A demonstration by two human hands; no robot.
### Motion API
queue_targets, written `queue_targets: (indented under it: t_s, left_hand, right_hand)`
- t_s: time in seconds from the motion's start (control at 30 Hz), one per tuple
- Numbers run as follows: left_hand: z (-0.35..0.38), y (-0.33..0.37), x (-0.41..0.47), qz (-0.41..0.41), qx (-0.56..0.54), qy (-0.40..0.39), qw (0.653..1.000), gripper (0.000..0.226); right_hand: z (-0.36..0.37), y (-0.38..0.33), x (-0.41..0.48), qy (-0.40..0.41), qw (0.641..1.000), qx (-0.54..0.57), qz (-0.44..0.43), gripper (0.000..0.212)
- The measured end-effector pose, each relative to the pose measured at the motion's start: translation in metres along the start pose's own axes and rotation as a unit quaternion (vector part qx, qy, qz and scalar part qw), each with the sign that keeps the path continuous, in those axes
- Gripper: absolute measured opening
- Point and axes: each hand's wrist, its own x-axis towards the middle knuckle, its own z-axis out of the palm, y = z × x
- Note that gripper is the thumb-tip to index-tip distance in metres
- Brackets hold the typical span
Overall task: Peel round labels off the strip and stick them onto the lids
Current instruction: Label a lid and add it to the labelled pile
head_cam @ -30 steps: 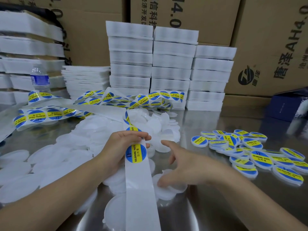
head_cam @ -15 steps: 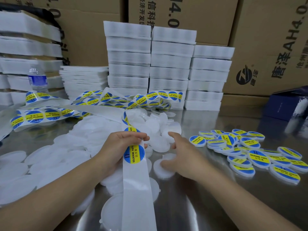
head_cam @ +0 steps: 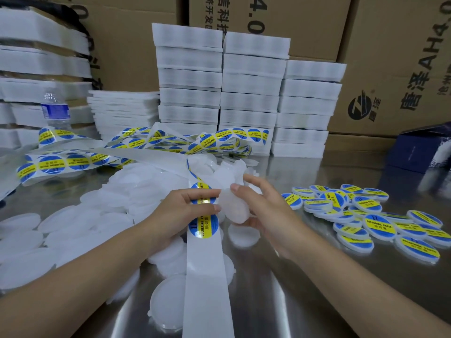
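Note:
My left hand (head_cam: 181, 213) pinches the white backing strip (head_cam: 207, 276), which carries round blue and yellow labels (head_cam: 203, 225). Thumb and fingers close just above one label. The bare end of the strip runs down toward me. My right hand (head_cam: 262, 211) holds a plain white lid (head_cam: 234, 208) lifted off the table, right beside the strip. Loose plain lids (head_cam: 102, 213) lie heaped to the left and under my hands. Labelled lids (head_cam: 366, 215) lie in a pile on the right.
More of the label strip (head_cam: 136, 147) coils across the back of the steel table (head_cam: 317, 301). Stacks of white trays (head_cam: 249, 93) stand behind it, with cardboard boxes (head_cam: 390, 69) beyond. A water bottle (head_cam: 55, 111) stands at the left, a dark blue box (head_cam: 424, 152) at the right.
My right hand picked a plain lid up from the table and raised it next to the strip. My left hand kept its pinch on the strip and rose slightly.

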Motion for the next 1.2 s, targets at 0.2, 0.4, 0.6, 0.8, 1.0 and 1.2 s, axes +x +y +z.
queue_targets:
  t_s: [0.2, 0.4, 0.6, 0.8, 1.0, 1.2]
  left_hand:
    - [0.0, 0.001, -0.002, 0.009, 0.024, -0.029, 0.999, 0.026]
    - [0.001, 0.002, -0.003, -0.006, 0.039, -0.022, 0.999, 0.015]
    - [0.001, 0.003, -0.004, -0.02, -0.006, -0.002, 1.0, 0.032]
    - [0.002, 0.003, -0.003, -0.019, -0.023, 0.002, 1.0, 0.025]
    - [0.002, 0.002, -0.002, -0.031, -0.062, -0.012, 0.998, 0.01]
    - [0.002, 0.003, -0.003, -0.024, -0.045, -0.018, 0.999, 0.016]
  right_hand:
    - [0.001, -0.001, -0.002, -0.019, 0.999, 0.027, 0.006, 0.048]
    - [0.003, 0.002, -0.001, -0.002, 1.0, 0.0, -0.028, 0.043]
    - [-0.007, -0.01, 0.002, 0.109, 0.989, 0.049, -0.09, 0.011]
    - [-0.011, -0.019, 0.001, 0.041, 0.985, 0.17, -0.019, 0.052]
    - [-0.011, -0.012, 0.003, 0.011, 0.985, 0.159, 0.069, 0.057]
    - [-0.011, -0.008, 0.005, 0.036, 0.986, 0.129, 0.097, 0.052]
